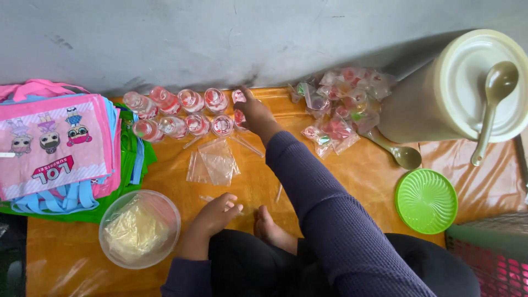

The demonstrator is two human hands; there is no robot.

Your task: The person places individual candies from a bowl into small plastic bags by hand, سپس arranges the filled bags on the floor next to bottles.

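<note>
**Right hand** (254, 114): reaches out to 12 o'clock, fingers closed around a small clear cup (238, 97) at the right end of the back cup row; grasping it, though the hand hides most of the cup.

**Left hand** (216, 212): rests near the body at 7 o'clock, fingertips curled on a clear straw (208, 199) lying on the mat; whether it pinches the straw or only touches it cannot be told.

**Cups** (191, 101): two rows at 11 o'clock, clear with red and pink contents, standing close together on the orange mat (352, 181).

**Bags** (217, 160): empty clear plastic sleeves, flat, just below the cup rows.

**Packed bags** (344, 104): heap at 1 o'clock, near the tall tub (418, 104).

**Bowl** (139, 228): clear, holding pale wrapped matter, at 8 o'clock.

**Handling note**: the cups stand nearly touching, so the held cup is best lifted straight up, kept level and clear of its neighbours; a sideways drag would likely tip the row. A light grip suits thin plastic.
</note>
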